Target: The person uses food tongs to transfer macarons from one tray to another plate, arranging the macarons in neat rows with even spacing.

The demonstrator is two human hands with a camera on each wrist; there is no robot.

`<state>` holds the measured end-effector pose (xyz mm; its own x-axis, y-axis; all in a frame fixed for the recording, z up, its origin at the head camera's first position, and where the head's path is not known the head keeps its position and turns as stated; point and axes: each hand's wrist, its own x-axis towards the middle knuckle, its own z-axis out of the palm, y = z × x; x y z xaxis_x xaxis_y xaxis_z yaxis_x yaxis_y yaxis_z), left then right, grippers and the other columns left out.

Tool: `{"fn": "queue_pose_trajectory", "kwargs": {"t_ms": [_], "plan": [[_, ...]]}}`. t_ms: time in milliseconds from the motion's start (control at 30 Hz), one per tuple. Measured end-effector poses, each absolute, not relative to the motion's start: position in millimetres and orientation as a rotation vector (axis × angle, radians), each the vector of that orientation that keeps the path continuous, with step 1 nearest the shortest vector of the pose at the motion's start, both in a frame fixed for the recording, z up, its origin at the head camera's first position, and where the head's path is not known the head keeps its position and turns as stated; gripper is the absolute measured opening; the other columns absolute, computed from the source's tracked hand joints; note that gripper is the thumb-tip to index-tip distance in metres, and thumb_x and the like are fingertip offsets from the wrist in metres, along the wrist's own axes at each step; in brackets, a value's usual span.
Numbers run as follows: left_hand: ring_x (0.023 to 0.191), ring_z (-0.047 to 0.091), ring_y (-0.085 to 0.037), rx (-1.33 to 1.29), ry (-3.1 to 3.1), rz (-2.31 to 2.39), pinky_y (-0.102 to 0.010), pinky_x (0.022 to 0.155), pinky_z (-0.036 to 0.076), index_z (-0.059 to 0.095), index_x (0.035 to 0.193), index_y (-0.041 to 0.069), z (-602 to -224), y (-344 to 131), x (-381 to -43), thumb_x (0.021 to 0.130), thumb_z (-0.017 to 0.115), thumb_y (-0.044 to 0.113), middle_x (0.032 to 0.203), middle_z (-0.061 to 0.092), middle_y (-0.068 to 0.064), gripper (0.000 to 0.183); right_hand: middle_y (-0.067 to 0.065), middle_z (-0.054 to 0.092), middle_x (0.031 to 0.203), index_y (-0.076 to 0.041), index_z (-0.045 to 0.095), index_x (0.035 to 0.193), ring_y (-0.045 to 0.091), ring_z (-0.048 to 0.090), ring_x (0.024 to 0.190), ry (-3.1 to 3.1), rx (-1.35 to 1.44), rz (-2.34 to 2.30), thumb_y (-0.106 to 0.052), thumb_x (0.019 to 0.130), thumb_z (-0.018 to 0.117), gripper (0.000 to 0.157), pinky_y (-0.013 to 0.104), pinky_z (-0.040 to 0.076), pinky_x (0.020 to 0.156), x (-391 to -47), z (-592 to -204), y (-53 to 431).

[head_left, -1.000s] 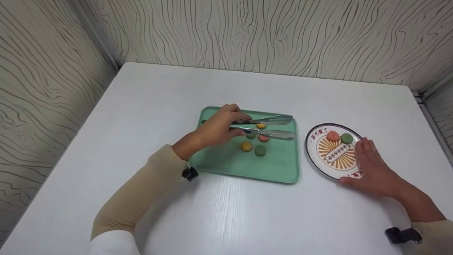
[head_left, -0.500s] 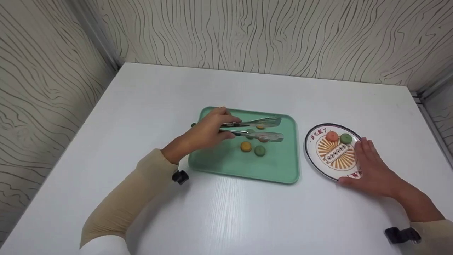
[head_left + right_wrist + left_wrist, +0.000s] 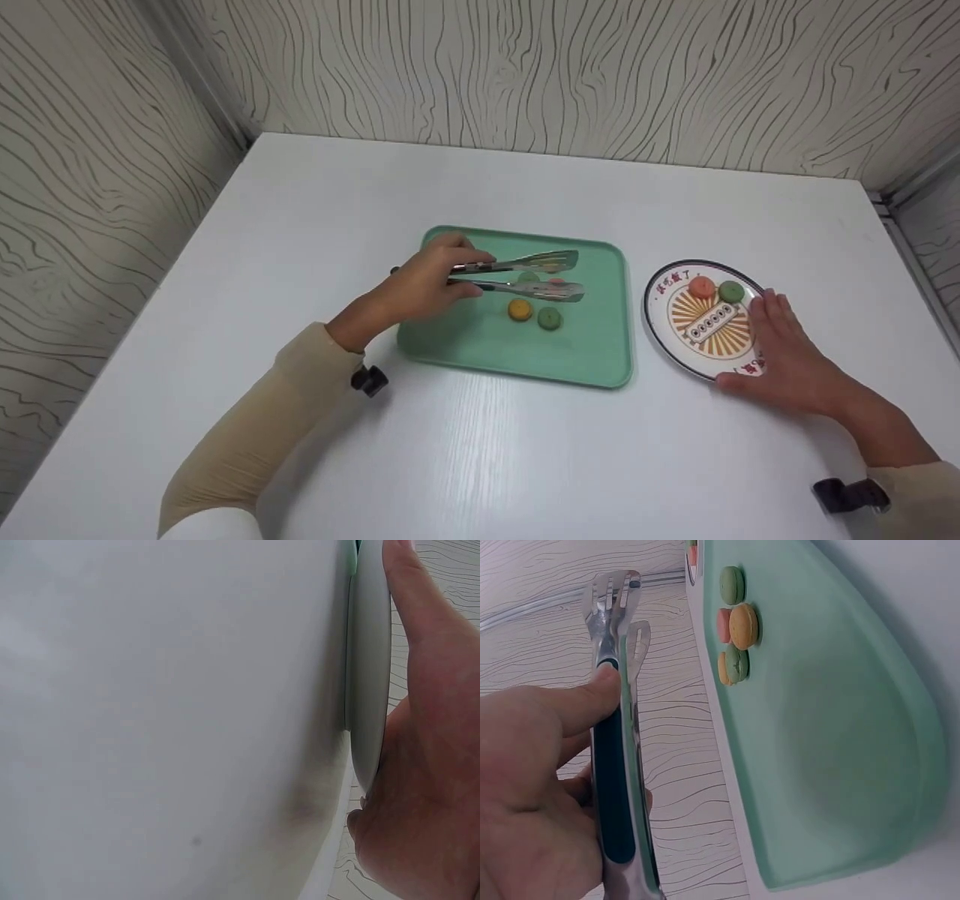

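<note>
The left hand (image 3: 424, 283) grasps metal tongs (image 3: 615, 772), their 2 tips apart above the green tray (image 3: 480, 349). Right of that grip, on the tray, lie 5 macarons (image 3: 520, 310). The right hand (image 3: 795, 371) — fingers extended, released — touches the plate (image 3: 666, 330); a green macaron (image 3: 731, 292) and a pink macaron (image 3: 702, 287) sit left of its fingertips.
</note>
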<state>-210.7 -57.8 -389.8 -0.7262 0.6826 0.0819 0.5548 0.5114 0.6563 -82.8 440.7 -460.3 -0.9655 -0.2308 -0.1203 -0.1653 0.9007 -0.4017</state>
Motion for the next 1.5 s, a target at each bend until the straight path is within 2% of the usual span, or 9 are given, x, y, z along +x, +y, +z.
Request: {"fn": "queue_pose_trajectory", "kwargs": {"t_ms": [233,400,600,767,1333,1400,1500], "plan": [[0.102,0.053,-0.027,1.078,2.572,1.044,-0.034,0.084,0.045,0.066,0.134,0.005,-393,-66,-212,0.094,0.075,0.011,0.113,0.058,-0.012,0.042,0.038,-0.016,0.16,0.017,-0.006,0.154,0.046,-0.023,0.149,2.895,-0.296,-0.588,-0.05,0.085,0.078,0.127,0.037,-0.017,0.118,-84,-460,441],[0.104,0.052,-0.027,1.056,2.582,1.056,-0.034,0.086,0.045,0.066,0.134,0.005,-395,-70,-213,0.093,0.075,0.011,0.114,0.059,-0.012,0.042,0.038,-0.015,0.16,0.017,-0.005,0.153,0.046,-0.023,0.149,2.906,-0.306,-0.58,-0.049,0.086,0.077,0.126,0.033,-0.017,0.116,-84,-461,441],[0.102,0.051,-0.024,1.074,2.583,1.063,-0.035,0.086,0.045,0.067,0.133,0.004,-397,-73,-214,0.094,0.074,0.01,0.114,0.058,-0.013,0.041,0.037,-0.016,0.161,0.016,-0.006,0.154,0.044,-0.023,0.149,2.899,-0.286,-0.583,-0.05,0.085,0.078,0.127,0.037,-0.016,0.118,-83,-460,439],[0.104,0.051,-0.024,1.05,2.599,1.057,-0.036,0.089,0.046,0.067,0.132,0.004,-403,-74,-217,0.093,0.075,0.009,0.113,0.058,-0.012,0.04,0.037,-0.015,0.161,0.017,-0.006,0.154,0.045,-0.023,0.149,2.897,-0.291,-0.587,-0.05,0.085,0.078,0.127,0.036,-0.017,0.117,-83,-459,439],[0.102,0.05,-0.026,1.012,2.669,0.985,-0.038,0.088,0.046,0.068,0.131,0.004,-418,-72,-228,0.093,0.075,0.011,0.112,0.059,-0.014,0.039,0.035,-0.018,0.161,0.015,-0.008,0.154,0.044,-0.025,0.149,2.883,-0.275,-0.594,-0.05,0.085,0.078,0.128,0.048,-0.013,0.119,-83,-460,440],[0.102,0.05,-0.026,1.014,2.672,0.981,-0.037,0.088,0.046,0.068,0.131,0.004,-420,-72,-229,0.093,0.075,0.011,0.112,0.059,-0.014,0.04,0.035,-0.018,0.161,0.015,-0.008,0.154,0.044,-0.025,0.149,2.883,-0.278,-0.597,-0.05,0.085,0.078,0.128,0.047,-0.014,0.119,-82,-461,440],[0.102,0.051,-0.026,1.019,2.673,0.983,-0.038,0.088,0.046,0.068,0.131,0.003,-422,-71,-231,0.093,0.075,0.011,0.112,0.06,-0.015,0.039,0.038,-0.015,0.161,0.017,-0.005,0.154,0.047,-0.022,0.149,2.899,-0.296,-0.596,-0.049,0.085,0.079,0.127,0.04,-0.015,0.119,-83,-461,441]]}}
